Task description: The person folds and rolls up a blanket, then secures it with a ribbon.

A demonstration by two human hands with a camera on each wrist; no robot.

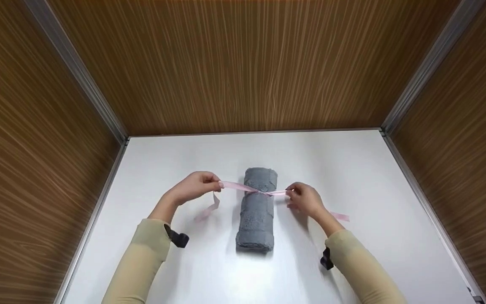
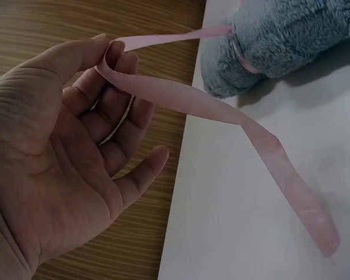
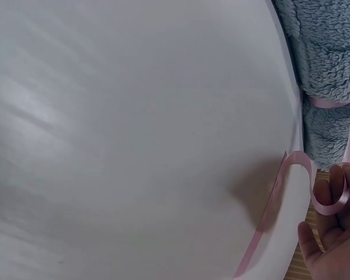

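Both ribbon ends possibly pinched.

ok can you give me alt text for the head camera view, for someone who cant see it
Two hands pull a pink ribbon taut across the middle of a rolled grey towel lying on a white table. The left hand and right hand each pinch one side, loose ribbon ends trailing past them. Wood-grain walls surround the table.
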